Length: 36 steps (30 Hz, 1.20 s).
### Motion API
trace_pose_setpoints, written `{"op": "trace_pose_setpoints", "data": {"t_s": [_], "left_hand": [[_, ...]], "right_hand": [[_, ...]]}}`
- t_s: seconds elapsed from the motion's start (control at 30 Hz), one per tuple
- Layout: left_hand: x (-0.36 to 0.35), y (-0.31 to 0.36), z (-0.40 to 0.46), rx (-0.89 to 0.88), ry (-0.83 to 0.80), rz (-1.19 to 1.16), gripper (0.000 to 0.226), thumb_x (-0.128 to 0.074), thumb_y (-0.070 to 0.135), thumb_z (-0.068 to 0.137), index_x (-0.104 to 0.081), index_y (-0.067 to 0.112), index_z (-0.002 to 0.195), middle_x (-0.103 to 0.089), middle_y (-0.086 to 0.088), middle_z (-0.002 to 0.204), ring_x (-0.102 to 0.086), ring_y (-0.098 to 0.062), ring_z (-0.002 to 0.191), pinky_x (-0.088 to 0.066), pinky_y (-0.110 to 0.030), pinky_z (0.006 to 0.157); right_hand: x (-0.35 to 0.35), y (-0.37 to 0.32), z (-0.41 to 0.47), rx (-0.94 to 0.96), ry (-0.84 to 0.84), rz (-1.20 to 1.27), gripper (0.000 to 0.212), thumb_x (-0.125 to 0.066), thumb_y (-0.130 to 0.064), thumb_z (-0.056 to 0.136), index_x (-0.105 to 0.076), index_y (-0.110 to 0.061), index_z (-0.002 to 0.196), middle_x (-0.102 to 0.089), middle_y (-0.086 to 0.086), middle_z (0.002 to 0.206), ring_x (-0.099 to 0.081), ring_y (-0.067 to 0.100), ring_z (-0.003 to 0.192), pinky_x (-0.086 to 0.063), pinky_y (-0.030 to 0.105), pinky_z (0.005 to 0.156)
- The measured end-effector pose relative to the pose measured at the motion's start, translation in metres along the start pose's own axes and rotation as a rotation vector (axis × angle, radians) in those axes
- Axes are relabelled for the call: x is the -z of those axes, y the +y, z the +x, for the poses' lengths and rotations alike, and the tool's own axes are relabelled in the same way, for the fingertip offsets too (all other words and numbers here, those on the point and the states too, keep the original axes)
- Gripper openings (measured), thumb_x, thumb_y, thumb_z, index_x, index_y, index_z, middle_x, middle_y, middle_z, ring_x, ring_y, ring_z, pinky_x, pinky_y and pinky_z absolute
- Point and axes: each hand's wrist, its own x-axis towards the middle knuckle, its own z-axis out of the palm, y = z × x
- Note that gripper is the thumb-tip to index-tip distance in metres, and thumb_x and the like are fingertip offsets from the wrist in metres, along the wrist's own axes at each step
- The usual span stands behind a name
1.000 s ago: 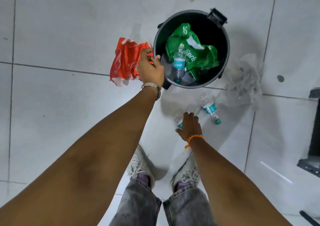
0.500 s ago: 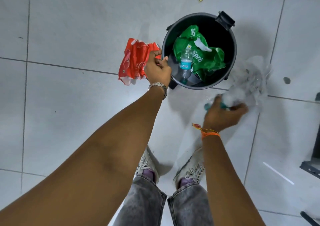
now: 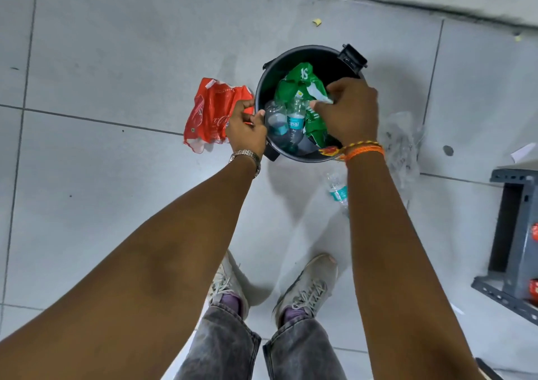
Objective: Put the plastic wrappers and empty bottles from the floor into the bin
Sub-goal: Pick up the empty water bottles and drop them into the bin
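A black round bin stands on the tiled floor. Inside it lie a crumpled green wrapper and two clear bottles with teal labels. My left hand grips a crumpled red wrapper just outside the bin's left rim. Over the right half of the bin hovers my right hand, fingers apart and holding nothing. Another clear bottle lies on the floor below the bin, partly hidden by my right forearm. A clear plastic wrapper lies to the right of the bin.
A grey metal rack stands at the right edge, with red items on it. Small yellow scraps and a white paper piece lie on the floor. The wall base runs along the top. My shoes are close below the bin.
My right hand picked a bottle off the floor, carried it up over the bin and let go; a second bottle now lies inside. My left hand kept hold of the red wrapper.
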Motion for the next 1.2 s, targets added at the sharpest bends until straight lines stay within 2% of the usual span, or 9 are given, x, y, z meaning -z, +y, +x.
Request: {"op": "trace_pose_setpoints", "data": {"t_s": [0.2,0.3,0.43,0.5,0.7,0.83,0.93,1.1,1.2], "left_hand": [[-0.003,-0.004,0.001,-0.007,0.038,0.004,0.019,-0.062,0.013,0.090,-0.068,0.010,0.108,-0.051,0.008,0.066,-0.049,-0.002,0.061,-0.048,-0.022,0.064],[-0.004,-0.004,-0.002,-0.047,0.076,0.011,0.021,-0.062,0.013,0.089,-0.069,0.008,0.107,-0.056,0.002,0.068,-0.050,-0.005,0.059,-0.049,-0.025,0.063],[-0.008,-0.007,-0.003,-0.106,0.125,0.035,0.023,-0.060,0.017,0.087,-0.069,0.008,0.106,-0.062,-0.004,0.069,-0.054,-0.016,0.060,-0.054,-0.035,0.063],[-0.010,-0.013,-0.001,-0.136,0.137,0.035,0.022,-0.059,0.019,0.086,-0.069,0.010,0.104,-0.065,-0.006,0.069,-0.055,-0.016,0.060,-0.055,-0.037,0.061],[-0.014,-0.028,0.004,-0.212,0.138,0.041,0.021,-0.061,0.022,0.087,-0.069,0.014,0.105,-0.048,0.012,0.060,-0.048,-0.011,0.055,-0.051,-0.035,0.058],[-0.014,-0.022,0.002,-0.172,0.128,0.035,0.022,-0.061,0.022,0.087,-0.068,0.015,0.107,-0.049,0.012,0.061,-0.049,-0.011,0.056,-0.051,-0.034,0.059],[-0.013,-0.018,0.000,-0.141,0.118,0.031,0.023,-0.061,0.023,0.087,-0.068,0.016,0.107,-0.050,0.014,0.061,-0.049,-0.004,0.056,-0.048,-0.028,0.059],[-0.007,-0.013,0.000,-0.102,0.070,0.056,0.023,-0.061,0.023,0.090,-0.067,0.016,0.111,-0.050,0.011,0.065,-0.049,-0.006,0.059,-0.053,-0.035,0.065],[-0.006,-0.012,0.002,-0.105,0.053,0.070,0.022,-0.060,0.022,0.090,-0.066,0.018,0.111,-0.050,0.012,0.065,-0.049,-0.006,0.059,-0.053,-0.036,0.066]], "right_hand": [[0.005,0.124,-0.032,-0.461,0.696,0.431,0.019,-0.069,-0.021,0.080,-0.075,-0.006,0.090,-0.076,0.008,0.089,-0.070,0.021,0.083,-0.056,0.029,0.081],[-0.037,0.179,-0.061,-0.615,0.452,0.302,0.023,-0.069,-0.008,0.083,-0.070,-0.003,0.105,-0.073,0.018,0.106,-0.069,0.033,0.100,-0.049,0.023,0.082],[-0.096,0.205,-0.074,-0.396,-0.274,-0.038,0.072,-0.084,-0.004,0.074,-0.051,-0.005,0.138,-0.050,0.023,0.137,-0.056,0.039,0.120,-0.048,0.042,0.106],[-0.114,0.211,-0.069,-0.310,-0.385,-0.242,0.085,-0.082,-0.009,0.077,-0.035,-0.009,0.148,-0.040,0.020,0.145,-0.046,0.043,0.130,-0.045,0.048,0.109],[-0.121,0.221,-0.060,-0.334,-0.274,-0.411,0.069,-0.070,-0.018,0.089,-0.034,-0.001,0.145,-0.051,0.025,0.136,-0.053,0.045,0.125,-0.050,0.049,0.102],[-0.072,0.170,-0.063,-0.513,0.328,0.240,0.063,-0.080,-0.020,0.083,-0.047,0.000,0.132,-0.065,0.023,0.124,-0.065,0.038,0.114,-0.053,0.039,0.099],[-0.017,0.113,-0.065,-0.337,0.675,0.677,0.061,-0.080,-0.022,0.083,-0.048,-0.004,0.132,-0.066,0.005,0.117,-0.071,0.014,0.100,-0.058,0.017,0.084],[0.020,0.027,-0.050,-0.061,0.463,0.740,0.050,-0.079,-0.018,0.085,-0.052,-0.006,0.126,-0.065,-0.007,0.101,-0.068,-0.011,0.082,-0.058,0.014,0.071],[0.017,0.012,-0.035,-0.020,0.144,0.401,0.059,-0.081,-0.030,0.081,-0.050,-0.016,0.129,-0.066,-0.001,0.114,-0.067,0.012,0.102,-0.058,0.034,0.088]]}}
